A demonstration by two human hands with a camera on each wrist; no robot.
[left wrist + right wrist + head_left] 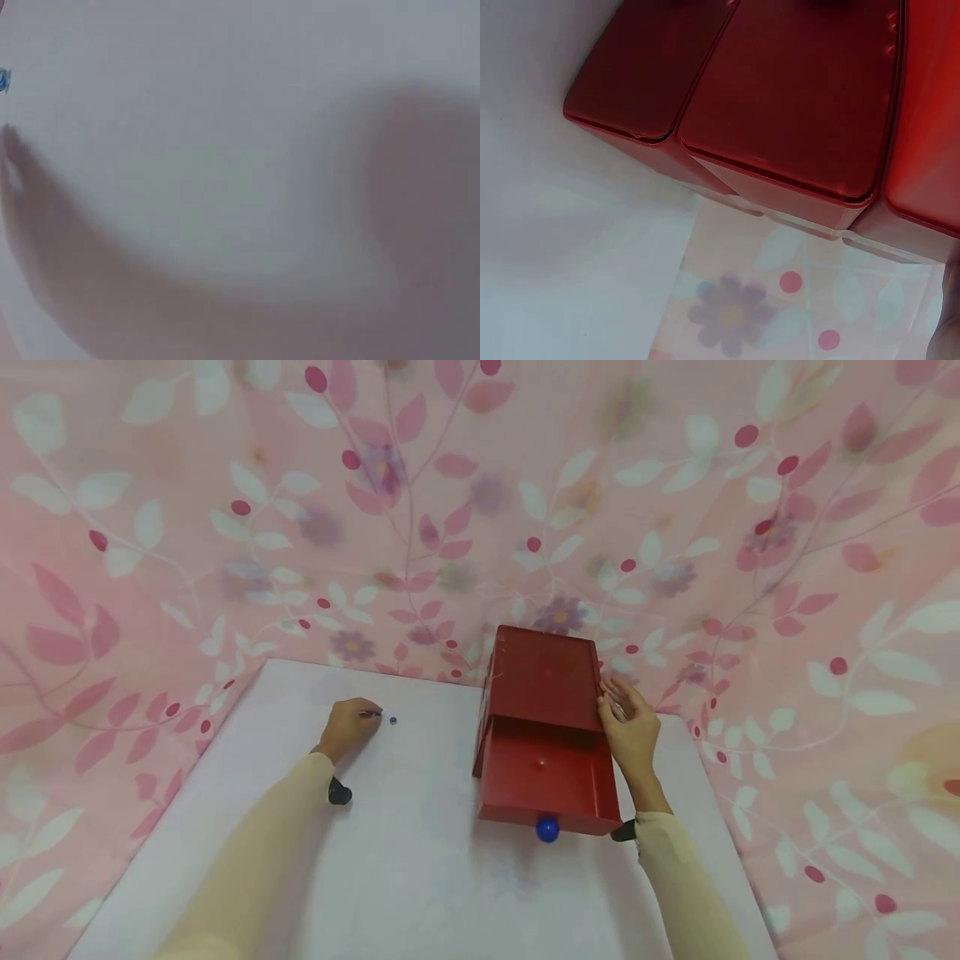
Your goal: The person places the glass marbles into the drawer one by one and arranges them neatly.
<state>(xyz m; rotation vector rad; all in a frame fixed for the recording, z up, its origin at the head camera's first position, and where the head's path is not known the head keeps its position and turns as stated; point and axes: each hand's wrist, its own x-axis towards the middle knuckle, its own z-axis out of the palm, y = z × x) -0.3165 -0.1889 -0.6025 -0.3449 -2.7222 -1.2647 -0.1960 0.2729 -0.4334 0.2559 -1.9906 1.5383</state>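
Note:
My left hand (348,725) is low over the white table on the left, fingers curled and fingertips close together. A dark sliver shows at its fingertips; whether that is a held thing or a shadow is unclear. Just beyond them lies a tiny blue piece (393,720), also at the left edge of the left wrist view as a blue piece (4,79). To the right stands a red drawer box (543,677), its drawer (540,777) pulled out toward me, with a round blue knob (547,829). My right hand (632,727) rests against the box's right side, fingers extended.
The white table (405,877) meets a pink floral cloth (420,527) behind and at both sides. In the right wrist view, red panels (787,97) of the box stand side by side near the table edge. A dark strap piece (339,792) sits at the left wrist.

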